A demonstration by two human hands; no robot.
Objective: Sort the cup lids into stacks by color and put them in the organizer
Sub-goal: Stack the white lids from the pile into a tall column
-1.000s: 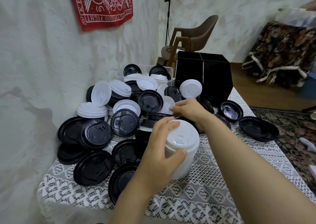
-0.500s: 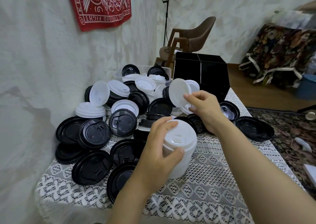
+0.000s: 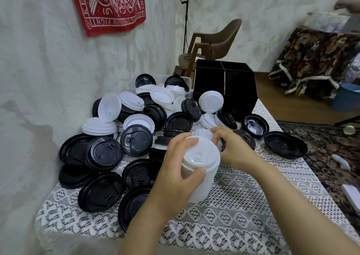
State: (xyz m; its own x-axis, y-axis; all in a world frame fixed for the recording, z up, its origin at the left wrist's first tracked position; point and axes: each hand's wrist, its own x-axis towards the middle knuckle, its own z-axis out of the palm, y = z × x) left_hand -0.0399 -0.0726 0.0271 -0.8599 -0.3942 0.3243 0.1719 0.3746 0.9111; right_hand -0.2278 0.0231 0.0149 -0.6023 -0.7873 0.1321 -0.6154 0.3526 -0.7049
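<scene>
The left hand [image 3: 175, 174] gripped the white lid stack [image 3: 202, 157] standing on the lace-covered surface [image 3: 243, 206], short of the black organizer [image 3: 224, 87]; the right hand [image 3: 233, 147] pinched a white lid [image 3: 204, 133] at its far rim. The lids looked thin, light and springy, probably best taken by the rim. Earlier that lid was held higher, over the pile [image 3: 148, 122].
</scene>
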